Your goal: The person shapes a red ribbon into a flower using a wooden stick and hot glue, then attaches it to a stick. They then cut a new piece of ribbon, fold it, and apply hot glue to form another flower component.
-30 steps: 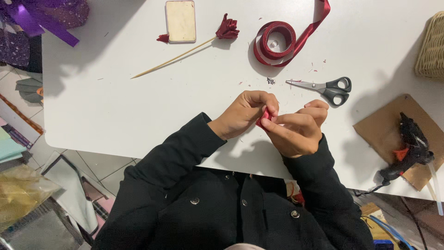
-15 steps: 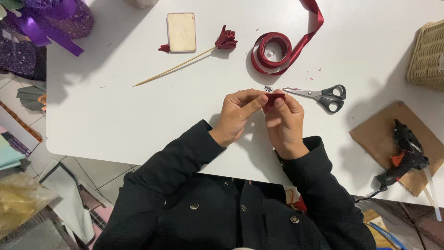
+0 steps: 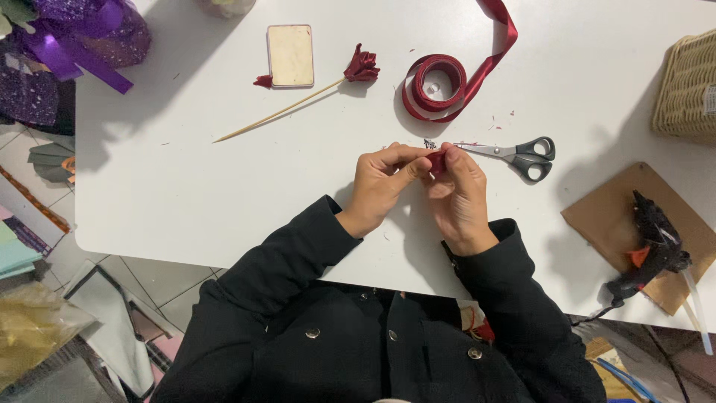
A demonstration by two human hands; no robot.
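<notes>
Hands met over the white tabletop (image 3: 224, 194), just below centre. Left hand (image 3: 380, 186) and right hand (image 3: 459, 198) were both pinched together on a small piece of dark red ribbon (image 3: 436, 160), thumbs & fingertips closed round it, so most of it was hidden; how it was folded couldn't be told.

Scissors (image 3: 514, 153) lay just at 3 o'clock of the hands, blades pointing at them. Ribbon roll (image 3: 440, 82), w/ a loose tail running up, sat at 12 o'clock. Finished ribbon rose on a wooden skewer (image 3: 298, 104) lay at 11 o'clock, next to a small cream card (image 3: 291, 56). Glue gun (image 3: 652, 242) rested on a piece of cardboard (image 3: 597, 216) at 4 o'clock; wicker basket (image 3: 690, 82) at 2 o'clock.

Judgement: to shape the piece well, the pinch should probably stay tight at the base w/ one hand while the other turns or folds, edges kept aligned so the satin doesn't slip or spring open.
</notes>
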